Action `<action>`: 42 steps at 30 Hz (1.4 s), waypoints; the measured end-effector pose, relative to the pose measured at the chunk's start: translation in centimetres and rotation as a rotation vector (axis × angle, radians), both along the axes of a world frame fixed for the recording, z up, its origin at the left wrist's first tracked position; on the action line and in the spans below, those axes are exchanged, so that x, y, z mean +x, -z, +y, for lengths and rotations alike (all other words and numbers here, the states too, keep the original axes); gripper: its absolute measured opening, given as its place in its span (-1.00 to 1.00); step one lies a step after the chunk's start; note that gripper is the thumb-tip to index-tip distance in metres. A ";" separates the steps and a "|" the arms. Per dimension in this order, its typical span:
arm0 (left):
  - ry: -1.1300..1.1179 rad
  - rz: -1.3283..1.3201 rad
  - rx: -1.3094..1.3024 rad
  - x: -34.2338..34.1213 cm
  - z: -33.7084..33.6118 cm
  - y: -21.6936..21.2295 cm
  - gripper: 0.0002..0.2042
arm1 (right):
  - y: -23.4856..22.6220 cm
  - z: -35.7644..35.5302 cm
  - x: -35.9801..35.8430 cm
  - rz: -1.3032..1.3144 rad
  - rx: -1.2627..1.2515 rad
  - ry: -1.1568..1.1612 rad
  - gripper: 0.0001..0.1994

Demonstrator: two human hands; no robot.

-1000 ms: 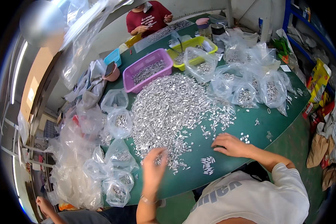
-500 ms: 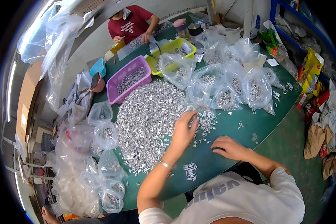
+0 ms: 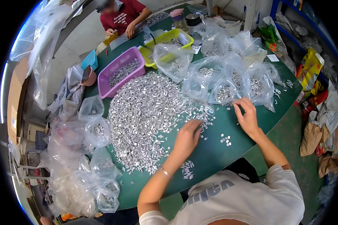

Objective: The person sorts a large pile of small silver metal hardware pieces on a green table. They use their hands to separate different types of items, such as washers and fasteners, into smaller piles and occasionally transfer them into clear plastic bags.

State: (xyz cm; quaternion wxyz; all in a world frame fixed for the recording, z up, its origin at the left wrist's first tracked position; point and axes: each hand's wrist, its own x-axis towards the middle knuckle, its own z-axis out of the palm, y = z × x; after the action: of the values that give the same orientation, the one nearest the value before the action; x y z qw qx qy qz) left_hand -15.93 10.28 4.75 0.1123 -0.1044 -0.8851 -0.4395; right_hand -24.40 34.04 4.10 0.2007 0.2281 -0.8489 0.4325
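Observation:
Small silvery metal pieces [image 3: 144,116] lie in a big heap on the green table, thinning into a loose scatter on its right. My left hand [image 3: 187,139] is low over the table by that scatter, slightly blurred, with thumb and curled fingers apart. Farther right, my right hand [image 3: 247,117] hovers by the near edge of a clear bag of pieces [image 3: 224,94]; its fingers are bent and spaced, and I see nothing between them. A few flat pieces [image 3: 225,140] sit between my hands and the table edge. A neat cluster of longer pieces [image 3: 187,170] lies beside my left forearm.
Beyond the heap stand a purple basket [image 3: 121,72] and a yellow-green basket [image 3: 165,39], both holding pieces. More filled clear bags [image 3: 256,85] crowd the far right, others [image 3: 106,163] the left edge. A person in a red shirt [image 3: 123,18] works across the table.
My right hand has gone forward from the table edge to the bags, and flat pieces show near where it was. My left hand has drawn back toward me.

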 end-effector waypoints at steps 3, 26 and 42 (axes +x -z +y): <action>0.090 0.211 -0.004 -5.9 3.6 -0.2 -0.78 | 2.1 1.8 1.2 -0.132 0.001 0.065 -0.94; 0.211 -0.063 -0.380 -16.3 8.2 2.6 -0.89 | 4.5 7.1 3.0 -0.325 -0.282 0.135 -0.92; 0.247 -0.108 -0.351 -16.4 8.8 1.4 -0.74 | 4.4 7.4 2.8 -0.323 -0.340 0.102 -0.93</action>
State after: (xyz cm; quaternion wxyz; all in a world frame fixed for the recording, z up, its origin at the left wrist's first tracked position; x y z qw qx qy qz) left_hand -32.32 19.09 3.34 -0.0098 -0.2062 -0.9332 -0.2941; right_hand -21.62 41.45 -0.32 0.1193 0.0757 -0.7953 0.5895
